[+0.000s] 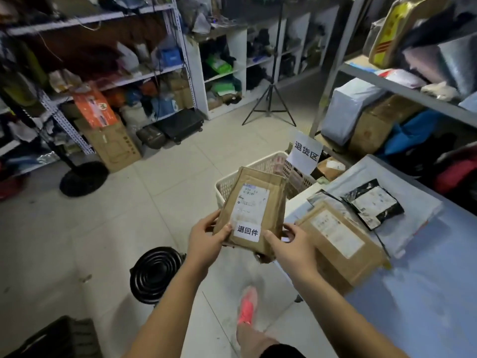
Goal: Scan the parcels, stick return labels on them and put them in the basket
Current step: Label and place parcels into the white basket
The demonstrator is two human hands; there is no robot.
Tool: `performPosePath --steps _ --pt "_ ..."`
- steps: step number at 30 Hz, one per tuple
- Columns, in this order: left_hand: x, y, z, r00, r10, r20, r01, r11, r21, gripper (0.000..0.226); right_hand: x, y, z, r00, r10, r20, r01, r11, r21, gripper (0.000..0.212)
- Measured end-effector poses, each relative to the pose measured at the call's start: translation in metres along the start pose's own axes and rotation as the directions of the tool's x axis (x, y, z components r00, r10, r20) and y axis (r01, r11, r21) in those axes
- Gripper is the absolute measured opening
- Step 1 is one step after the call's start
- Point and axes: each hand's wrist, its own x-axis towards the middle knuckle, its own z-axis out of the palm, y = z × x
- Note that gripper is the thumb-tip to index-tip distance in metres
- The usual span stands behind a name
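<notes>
Brown paper parcel (254,202) held in the air by both hands, face up and slightly tilted, its far end seen across the near rim of the white lattice basket (265,162); whether it touches the basket cannot be told. Left hand (206,236) is closed round the near left corner, thumb laid on top, fingers curled underneath. Right hand (289,244) is closed round the near right edge, thumb on the top face, just beside the return label (247,231). That label, white with black characters, is stuck at the near end of the parcel, below a larger printed shipping label (251,202). Basket stands on the tiled floor against the corner of a blue-covered table (438,293); a white paper sign (305,151) is propped at its far side. On the table, just right of the right hand, a second brown parcel (340,244) lies flat with its own printed label; beyond it a black poly mailer (374,202) lies on pale packaging. A pink shoe (247,308) is seen on the floor below the arms. Cluttered shelving (160,71) along the far wall, a black tripod (269,99) in front of it.
</notes>
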Motion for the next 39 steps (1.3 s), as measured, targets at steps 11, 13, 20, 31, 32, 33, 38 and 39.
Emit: performPosePath --steps 11,13,20,31,32,33,38,39 --pt "0.251 -0.022 -0.033 0.984 -0.125 0.124 0.077 0.939 0.335 0.045 0.187 -0.032 0.146 0.967 0.253 0.023 -0.250 0.963 -0.099 0.060" --pt "0.291 -0.027 -0.031 0.971 -0.153 0.181 0.073 0.920 0.385 0.048 0.218 -0.033 0.162 0.948 0.318 0.002 -0.316 0.942 -0.109 0.064" --pt "0.460 -0.061 0.011 0.876 -0.221 0.430 -0.073 0.819 0.570 0.049 0.344 -0.007 0.211 0.848 0.512 -0.139 -0.520 0.854 -0.029 0.059" --pt "0.678 -0.198 0.119 0.783 -0.317 0.536 -0.198 0.689 0.697 0.049 0.547 0.122 0.291 0.702 0.663 -0.259 -0.661 0.742 0.107 0.069" --pt "0.692 -0.216 0.127 0.782 -0.314 0.538 -0.215 0.675 0.706 0.048 0.563 0.142 0.298 0.704 0.667 -0.243 -0.662 0.741 0.114 0.070" --pt "0.705 -0.235 0.134 0.775 -0.322 0.543 -0.221 0.668 0.711 0.048 0.577 0.160 0.304 0.705 0.670 -0.233 -0.666 0.738 0.106 0.071" --pt "0.744 -0.326 0.155 0.759 -0.371 0.535 -0.225 0.621 0.751 0.049 0.625 0.242 0.333 0.693 0.685 -0.223 -0.699 0.715 0.025 0.072" --pt "0.745 -0.342 0.158 0.754 -0.368 0.545 -0.235 0.623 0.746 0.048 0.628 0.255 0.337 0.688 0.691 -0.220 -0.705 0.709 0.022 0.072"
